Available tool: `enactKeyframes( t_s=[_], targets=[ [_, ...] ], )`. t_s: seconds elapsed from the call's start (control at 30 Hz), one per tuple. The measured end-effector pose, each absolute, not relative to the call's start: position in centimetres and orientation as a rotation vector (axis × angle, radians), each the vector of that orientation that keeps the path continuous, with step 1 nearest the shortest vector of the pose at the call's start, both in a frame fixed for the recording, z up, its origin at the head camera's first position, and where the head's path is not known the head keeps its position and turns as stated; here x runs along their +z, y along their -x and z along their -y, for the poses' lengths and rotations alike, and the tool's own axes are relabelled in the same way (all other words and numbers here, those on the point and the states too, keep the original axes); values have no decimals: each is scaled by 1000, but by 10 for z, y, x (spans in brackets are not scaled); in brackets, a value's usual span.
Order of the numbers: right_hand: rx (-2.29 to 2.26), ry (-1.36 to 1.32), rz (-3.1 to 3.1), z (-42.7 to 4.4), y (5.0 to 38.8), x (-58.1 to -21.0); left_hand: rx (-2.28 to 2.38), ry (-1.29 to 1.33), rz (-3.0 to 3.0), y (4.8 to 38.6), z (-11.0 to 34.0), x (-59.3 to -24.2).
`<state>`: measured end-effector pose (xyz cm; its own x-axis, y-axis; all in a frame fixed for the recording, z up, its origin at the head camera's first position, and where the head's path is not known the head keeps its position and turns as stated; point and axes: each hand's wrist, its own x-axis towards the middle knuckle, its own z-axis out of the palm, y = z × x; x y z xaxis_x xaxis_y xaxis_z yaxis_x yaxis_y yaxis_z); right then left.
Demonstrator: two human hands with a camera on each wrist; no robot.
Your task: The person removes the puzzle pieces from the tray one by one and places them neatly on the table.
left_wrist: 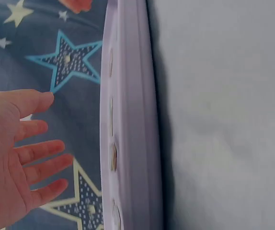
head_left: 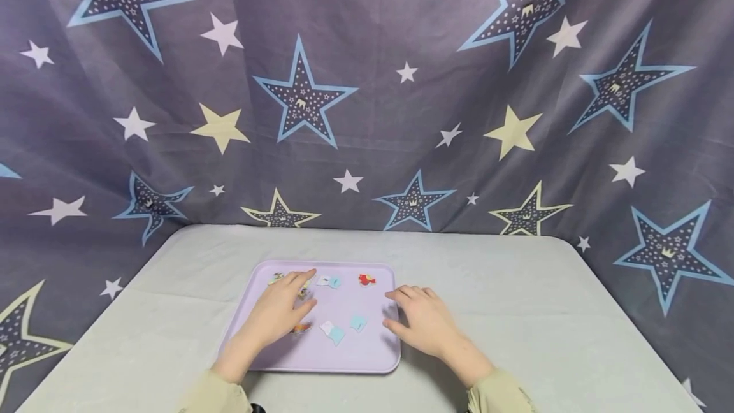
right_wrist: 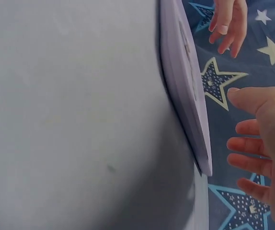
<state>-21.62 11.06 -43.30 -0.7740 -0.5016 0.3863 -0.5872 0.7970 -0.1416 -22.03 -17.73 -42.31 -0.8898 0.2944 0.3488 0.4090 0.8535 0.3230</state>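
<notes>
- Dark curtain (head_left: 373,120) with blue, white and yellow stars: hangs behind the table's far edge and along both sides.
- White-covered table (head_left: 545,311): carries the lilac tray (head_left: 309,362), which sits left of the table's middle.
- Left sleeve (head_left: 213,394): pale yellow-green, below the tray's near left corner.
- Left hand (head_left: 275,311): above the tray's left part, thumb and fingers loosely extended and apart, holding nothing.
- Multicoloured pieces: one (head_left: 276,278) by the tray's far left corner, another (head_left: 306,287) showing between thumb and forefinger; both partly covered.
- Orange-brown piece (head_left: 301,328): below the left thumb, partly hidden.
- White-and-blue pair (head_left: 332,283): near the middle of the tray's far edge.
- Second white-and-blue pair (head_left: 332,333): toward the near edge, set at a slant.
- Pale blue piece (head_left: 358,323): just right of that pair, apart from it.
- Red piece (head_left: 366,280) with some yellow: by the far right corner.
- Right hand (head_left: 425,322): at the tray's right edge, fingers slightly bent and spread, nothing held.
- Right sleeve (head_left: 499,394): same colour, right of the tray's near right corner.
</notes>
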Motion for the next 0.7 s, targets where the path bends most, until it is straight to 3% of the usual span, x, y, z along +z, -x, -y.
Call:
enactKeyframes(
  t_s=[0.7],
  targets=[
    [255,-950,2754,-76,215,-444,-749,146,2699,212,230,-425]
  ],
)
